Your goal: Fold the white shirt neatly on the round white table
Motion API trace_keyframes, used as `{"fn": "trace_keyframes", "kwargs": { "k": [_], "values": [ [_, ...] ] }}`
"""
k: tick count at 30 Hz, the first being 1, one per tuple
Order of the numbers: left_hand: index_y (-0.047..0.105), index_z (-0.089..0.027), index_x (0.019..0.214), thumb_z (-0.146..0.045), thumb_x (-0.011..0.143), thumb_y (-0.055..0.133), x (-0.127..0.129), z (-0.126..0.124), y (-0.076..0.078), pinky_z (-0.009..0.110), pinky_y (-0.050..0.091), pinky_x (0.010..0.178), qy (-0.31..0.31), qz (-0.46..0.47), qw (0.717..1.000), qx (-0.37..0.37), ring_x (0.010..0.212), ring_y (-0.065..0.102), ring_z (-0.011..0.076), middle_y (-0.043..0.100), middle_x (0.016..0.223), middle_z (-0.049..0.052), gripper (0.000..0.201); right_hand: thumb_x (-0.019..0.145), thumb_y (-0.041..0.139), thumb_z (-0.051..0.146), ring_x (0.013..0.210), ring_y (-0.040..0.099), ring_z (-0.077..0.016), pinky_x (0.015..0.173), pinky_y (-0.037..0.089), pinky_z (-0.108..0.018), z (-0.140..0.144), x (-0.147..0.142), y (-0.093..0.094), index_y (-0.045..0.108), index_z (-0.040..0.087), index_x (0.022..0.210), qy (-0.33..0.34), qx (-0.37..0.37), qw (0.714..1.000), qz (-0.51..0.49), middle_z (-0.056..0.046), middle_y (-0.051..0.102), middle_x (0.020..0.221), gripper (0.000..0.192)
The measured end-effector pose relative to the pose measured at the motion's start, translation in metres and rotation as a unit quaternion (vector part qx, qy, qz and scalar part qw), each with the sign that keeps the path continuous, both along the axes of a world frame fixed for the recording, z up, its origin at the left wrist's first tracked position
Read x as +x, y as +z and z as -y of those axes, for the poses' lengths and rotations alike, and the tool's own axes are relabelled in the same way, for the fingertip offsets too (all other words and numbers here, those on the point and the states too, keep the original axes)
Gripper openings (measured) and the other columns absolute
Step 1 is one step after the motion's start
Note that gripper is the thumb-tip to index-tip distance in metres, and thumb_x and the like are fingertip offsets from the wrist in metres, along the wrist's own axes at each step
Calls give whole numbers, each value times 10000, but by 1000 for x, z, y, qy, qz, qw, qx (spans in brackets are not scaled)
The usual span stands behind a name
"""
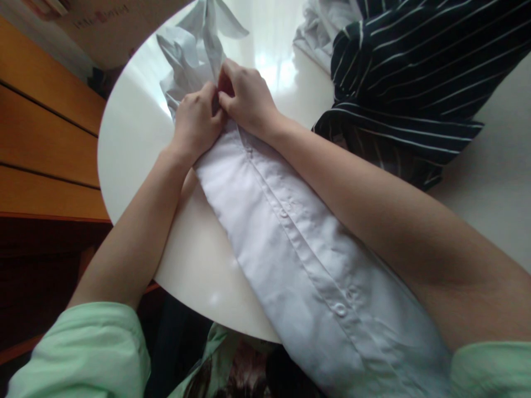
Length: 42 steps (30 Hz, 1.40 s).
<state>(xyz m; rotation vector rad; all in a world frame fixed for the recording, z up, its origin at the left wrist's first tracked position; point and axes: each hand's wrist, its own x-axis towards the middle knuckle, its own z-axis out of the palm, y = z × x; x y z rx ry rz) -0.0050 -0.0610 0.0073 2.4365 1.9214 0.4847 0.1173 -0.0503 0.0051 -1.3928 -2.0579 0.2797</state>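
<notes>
White shirt (290, 243) lies lengthwise across the round white table (133, 138), button placket facing up, lower end running off the table's near edge toward the person. Its upper part is bunched and crumpled at the far side of the table, beyond the hands. Buttons along the placket appear fastened below the hands. To the right of the shirt, close beside it, a dark striped garment (415, 72) lies heaped; the right forearm crosses in front of its lower edge. A pale cloth (319, 33) sits behind that heap, partly hidden by it. Wooden furniture (41, 138) stands left of the table; a cardboard box (108, 22) shows at top left. Left hand (197, 124) and right hand (244, 97) meet on the placket, touching each other, fingers curled tight and pinching the shirt fabric between thumbs and fingertips. Exactly what is pinched, button or hole, is hidden by the fingers. Both wrists rest against the shirt.
</notes>
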Motion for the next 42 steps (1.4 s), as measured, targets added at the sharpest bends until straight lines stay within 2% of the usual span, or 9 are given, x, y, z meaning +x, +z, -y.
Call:
{"fn": "trace_keyframes", "kwargs": {
  "k": [4, 9, 28, 34, 42],
  "values": [
    [517, -189, 938, -252, 866, 429, 0, -1, 0, 351, 424, 826, 1, -4, 1000, -1, 936, 586, 232, 644, 1008, 91, 129, 759, 376, 215, 947, 582, -150, 804, 427, -254, 0, 0, 1, 505, 297, 922, -11, -10, 1000, 7, 6, 652, 1037, 224],
    [514, -228, 915, -273, 855, 430, -1, 0, 2, 351, 414, 821, -2, 19, 1000, -6, 914, 573, 232, 646, 1019, 82, 113, 774, 374, 205, 933, 587, -156, 805, 433, -259, 2, 2, 1, 511, 233, 924, 8, 0, 1000, -8, -27, 655, 1019, 205],
    [501, -233, 887, -281, 858, 429, -1, 0, 1, 329, 406, 786, 2, 8, 1000, -2, 886, 568, 212, 651, 1007, 65, 90, 773, 379, 195, 942, 590, -173, 802, 431, -274, 2, 2, 2, 510, 236, 920, 9, -5, 1000, -15, -35, 653, 1026, 201],
    [479, -225, 883, -279, 875, 411, -2, -1, 0, 353, 396, 822, -5, 23, 1000, -8, 934, 573, 236, 638, 1012, 78, 87, 773, 384, 178, 935, 592, -183, 806, 435, -288, 0, 1, 1, 553, 177, 951, 11, -3, 1000, -27, -65, 656, 1029, 246],
    [525, -191, 916, -225, 825, 455, -1, -1, -2, 323, 408, 764, 3, -15, 1000, 23, 926, 597, 251, 666, 997, 92, 120, 821, 380, 175, 984, 581, -168, 849, 430, -268, -3, 0, -2, 540, 218, 945, 14, -22, 1000, -11, -50, 643, 1046, 207]
  ]
}}
